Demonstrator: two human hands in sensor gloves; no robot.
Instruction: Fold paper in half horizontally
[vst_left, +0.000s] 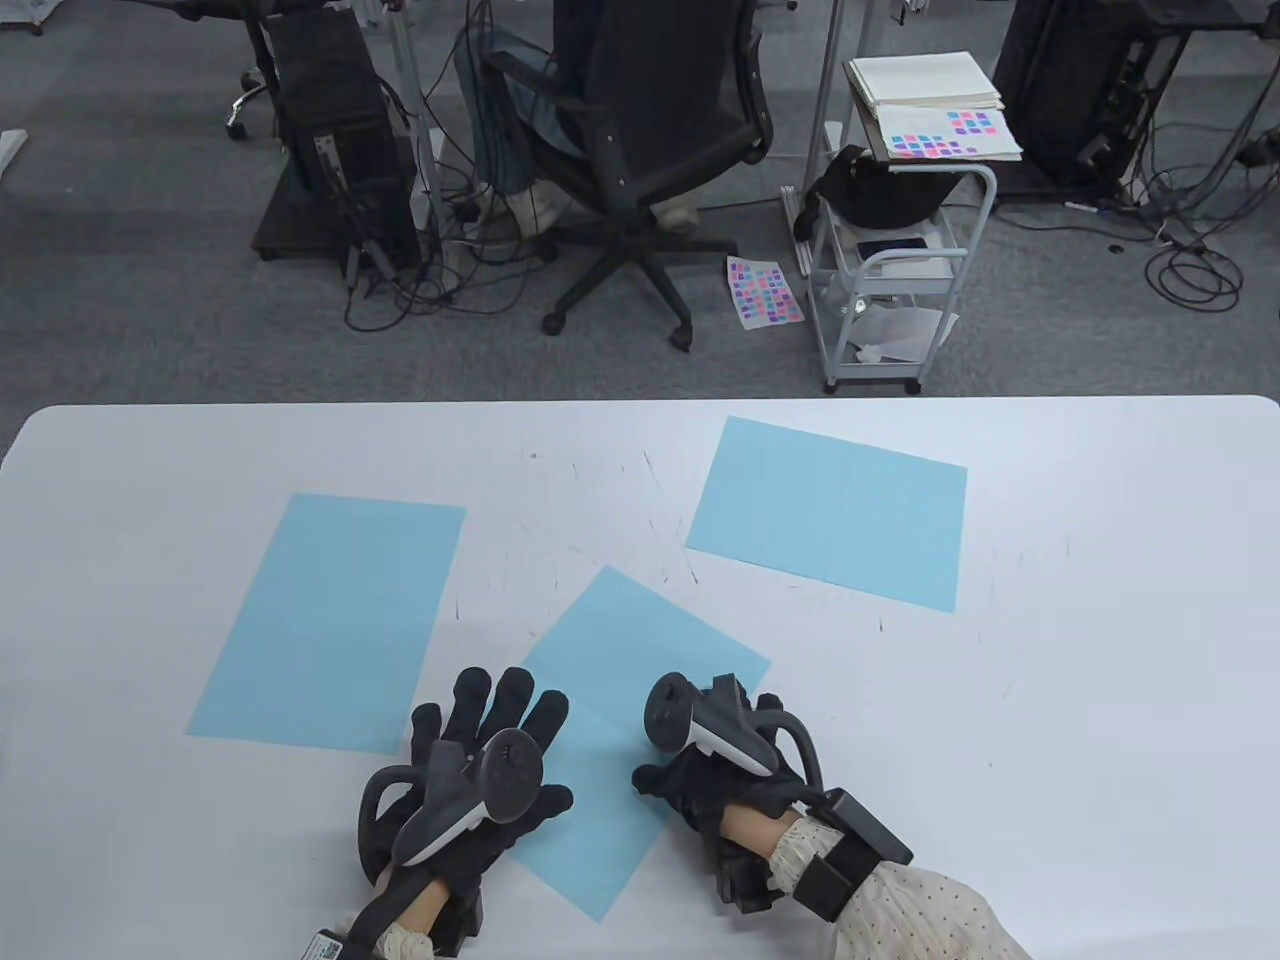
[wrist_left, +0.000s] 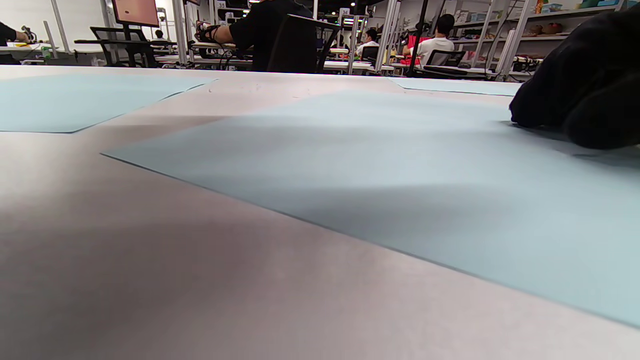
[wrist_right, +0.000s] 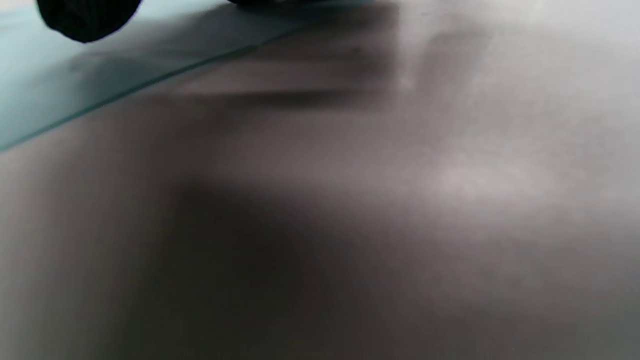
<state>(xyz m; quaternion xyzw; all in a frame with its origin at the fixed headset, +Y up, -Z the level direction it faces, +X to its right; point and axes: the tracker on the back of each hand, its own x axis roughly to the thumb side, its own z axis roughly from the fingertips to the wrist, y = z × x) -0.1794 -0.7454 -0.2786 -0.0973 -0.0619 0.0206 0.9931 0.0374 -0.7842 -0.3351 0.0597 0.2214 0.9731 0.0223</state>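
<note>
A: where's the paper (vst_left: 640, 690)?
B: flat on table (vst_left: 1050, 700), near edge, between both hands.
A: grip?
B: left hand (vst_left: 480, 760) fingers spread, pressing it. right hand (vst_left: 720, 770) on right edge, fingers hidden, can't tell.

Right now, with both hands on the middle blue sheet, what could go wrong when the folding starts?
1. The middle sheet lies slanted on the table, so a fold may come out crooked.
2. The left hand rests flat with spread fingers; the paper might slide if pressure is uneven.
3. The right hand sits at the sheet's right edge, where its grip looks unsure.
</note>
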